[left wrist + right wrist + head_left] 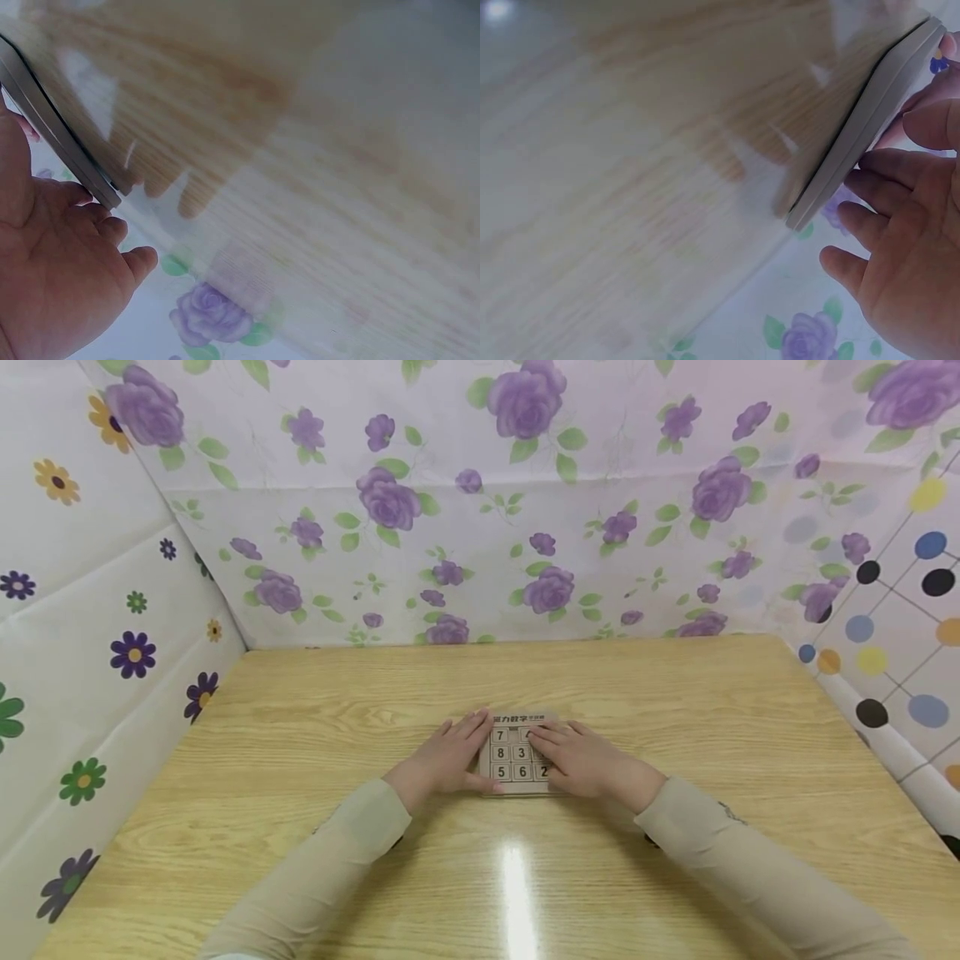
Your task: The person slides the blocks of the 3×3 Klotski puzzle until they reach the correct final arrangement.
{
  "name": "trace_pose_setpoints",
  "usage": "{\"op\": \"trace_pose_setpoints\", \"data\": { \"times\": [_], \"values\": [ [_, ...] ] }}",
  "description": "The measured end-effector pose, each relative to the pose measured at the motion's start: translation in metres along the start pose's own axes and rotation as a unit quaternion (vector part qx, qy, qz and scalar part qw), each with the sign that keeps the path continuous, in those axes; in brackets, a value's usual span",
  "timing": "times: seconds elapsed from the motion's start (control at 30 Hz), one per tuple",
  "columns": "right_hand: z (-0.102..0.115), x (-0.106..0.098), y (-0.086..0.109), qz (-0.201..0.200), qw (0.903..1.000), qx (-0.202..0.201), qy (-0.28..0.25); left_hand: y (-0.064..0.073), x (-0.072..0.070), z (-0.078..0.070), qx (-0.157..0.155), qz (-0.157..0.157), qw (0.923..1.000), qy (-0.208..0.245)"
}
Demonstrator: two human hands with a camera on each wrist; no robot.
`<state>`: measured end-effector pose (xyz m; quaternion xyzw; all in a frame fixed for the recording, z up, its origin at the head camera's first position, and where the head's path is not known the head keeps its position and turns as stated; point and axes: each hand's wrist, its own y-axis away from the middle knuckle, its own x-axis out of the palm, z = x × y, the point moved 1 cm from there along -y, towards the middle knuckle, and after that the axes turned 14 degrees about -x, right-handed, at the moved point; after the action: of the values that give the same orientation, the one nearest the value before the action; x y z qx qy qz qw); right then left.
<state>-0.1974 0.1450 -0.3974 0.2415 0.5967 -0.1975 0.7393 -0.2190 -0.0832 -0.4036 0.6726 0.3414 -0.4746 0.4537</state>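
Observation:
A number slide puzzle (520,783) lies flat on the wooden table in the head view, its square tiles bearing printed digits below a line of dark characters. One slot in the top row, right of the tile 7 (500,736), has no tile. My left hand (453,756) holds the puzzle's left side, thumb near the lower corner and fingers near the upper one. My right hand (581,760) lies over the right side with fingertips touching the tiles, partly covering the right column. Both wrist views show the puzzle edge-on, its tile face hidden.
The wooden table (337,693) stretches around the puzzle, with a bright reflection in front. Flowered sheeting (465,527) rises behind the table's back edge. Flower-patterned sheeting (97,693) stands at the left, and dotted sheeting (900,652) at the right.

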Motion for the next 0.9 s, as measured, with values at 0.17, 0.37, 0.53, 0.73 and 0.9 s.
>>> {"op": "trace_pose_setpoints", "data": {
  "times": [0.17, 0.37, 0.53, 0.73, 0.9],
  "values": [
    [-0.003, 0.001, 0.007, -0.010, 0.9999, -0.001, 0.006, 0.000, -0.001, 0.001, 0.002, -0.001, 1.0000, -0.002],
    [-0.004, -0.001, 0.013, -0.015, 0.9999, -0.001, 0.004, 0.000, -0.001, 0.002, -0.001, 0.001, 1.0000, -0.002],
    [-0.002, -0.003, 0.013, -0.008, 0.9999, 0.003, 0.011, 0.000, -0.001, 0.001, 0.003, -0.001, 1.0000, 0.002],
    [0.006, -0.009, 0.002, -0.015, 0.9997, -0.014, 0.010, -0.001, 0.000, 0.002, 0.007, -0.002, 1.0000, 0.002],
    [0.012, -0.010, -0.013, -0.007, 0.9994, -0.032, 0.011, -0.001, 0.001, 0.001, 0.009, -0.008, 0.9999, 0.000]
  ]
}}
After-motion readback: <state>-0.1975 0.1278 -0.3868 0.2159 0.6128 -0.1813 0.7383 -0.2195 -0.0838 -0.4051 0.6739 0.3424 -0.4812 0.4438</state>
